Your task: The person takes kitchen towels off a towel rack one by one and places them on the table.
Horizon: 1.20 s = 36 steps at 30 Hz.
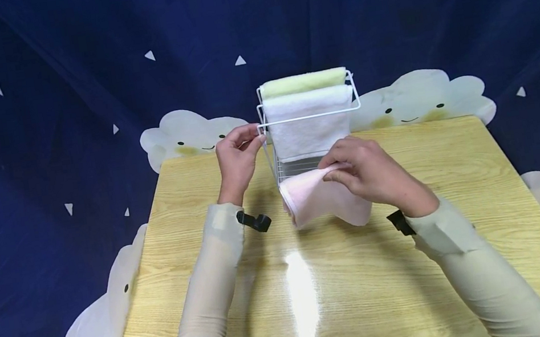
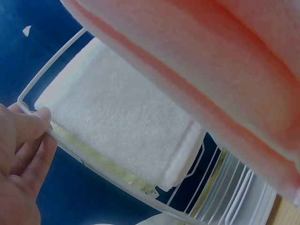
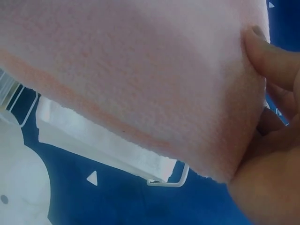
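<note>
A white wire rack stands toward the back of the table, with a yellow towel on its rear bar and a white towel over the bar before it. My left hand pinches the front left corner of the rack between thumb and fingers. In front of the rack, my right hand pinches the upper edge of a folded pink towel, which hangs down from the fingers. The pink towel fills most of the right wrist view and covers part of the white towel behind it.
The wooden table extends around the rack and in front of it. Smiling cloud cutouts line the table's edges. A dark blue curtain with white triangles hangs behind.
</note>
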Motion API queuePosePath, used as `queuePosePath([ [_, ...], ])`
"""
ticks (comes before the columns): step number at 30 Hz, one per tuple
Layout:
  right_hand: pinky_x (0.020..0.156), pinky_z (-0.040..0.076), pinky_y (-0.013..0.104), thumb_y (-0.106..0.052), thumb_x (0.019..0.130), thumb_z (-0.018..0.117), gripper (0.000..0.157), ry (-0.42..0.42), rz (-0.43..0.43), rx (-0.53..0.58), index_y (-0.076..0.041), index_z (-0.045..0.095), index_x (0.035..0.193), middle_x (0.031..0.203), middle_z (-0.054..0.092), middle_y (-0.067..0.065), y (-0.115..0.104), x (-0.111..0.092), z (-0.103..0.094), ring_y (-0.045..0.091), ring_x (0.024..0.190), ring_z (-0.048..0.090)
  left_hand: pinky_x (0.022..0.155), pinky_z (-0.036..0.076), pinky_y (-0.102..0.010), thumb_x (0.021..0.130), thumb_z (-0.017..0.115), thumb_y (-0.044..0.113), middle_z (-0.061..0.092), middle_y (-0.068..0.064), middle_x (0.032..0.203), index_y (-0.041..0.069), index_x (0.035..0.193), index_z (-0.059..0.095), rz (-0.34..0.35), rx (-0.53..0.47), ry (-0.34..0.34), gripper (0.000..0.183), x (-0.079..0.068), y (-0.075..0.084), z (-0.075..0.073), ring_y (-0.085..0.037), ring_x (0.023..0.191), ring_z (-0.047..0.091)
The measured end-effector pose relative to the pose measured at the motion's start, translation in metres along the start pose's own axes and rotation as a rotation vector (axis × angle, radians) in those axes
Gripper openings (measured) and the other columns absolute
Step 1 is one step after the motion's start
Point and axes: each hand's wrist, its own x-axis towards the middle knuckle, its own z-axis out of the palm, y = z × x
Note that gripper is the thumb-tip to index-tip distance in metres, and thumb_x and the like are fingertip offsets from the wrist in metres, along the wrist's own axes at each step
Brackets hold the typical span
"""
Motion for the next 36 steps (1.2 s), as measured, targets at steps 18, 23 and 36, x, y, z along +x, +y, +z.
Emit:
queuePosePath([
  [18,0.072,0.054,0.033,-0.005,0.084,0.081,0.012,-0.068,0.072,0.019,-0.009,0.075,0.094,0.089,0.067,0.0,0.023,-0.006,0.028,0.016,0.086,0.062,0.084,0.058,-0.033,0.085,0.075,-0.011,0.073,-0.021,0.097,-0.011,0.102,0.071,-0.005,0.009,0.004,0.018,-0.001,0.006,-0.001,-0.027,0.089,0.068],
  [23,0.073,0.053,0.034,-0.007,0.086,0.08,0.01,-0.083,0.086,0.013,-0.01,0.075,0.094,0.089,0.067,0.0,0.028,-0.006,0.033,0.017,0.086,0.061,0.084,0.058,-0.034,0.085,0.075,-0.011,0.072,-0.022,0.097,-0.011,0.102,0.071,-0.002,0.019,0.005,0.018,-0.002,0.008,-0.001,-0.029,0.09,0.068],
  [36,0.078,0.051,0.038,-0.006,0.087,0.079,0.01,-0.029,0.016,-0.093,-0.005,0.074,0.096,0.094,0.068,0.005,0.039,-0.013,0.059,0.023,0.089,0.058,0.083,0.057,-0.033,0.085,0.076,-0.008,0.07,-0.03,0.1,-0.015,0.105,0.069,0.031,0.007,-0.006,0.023,0.004,-0.017,-0.001,-0.032,0.091,0.068],
])
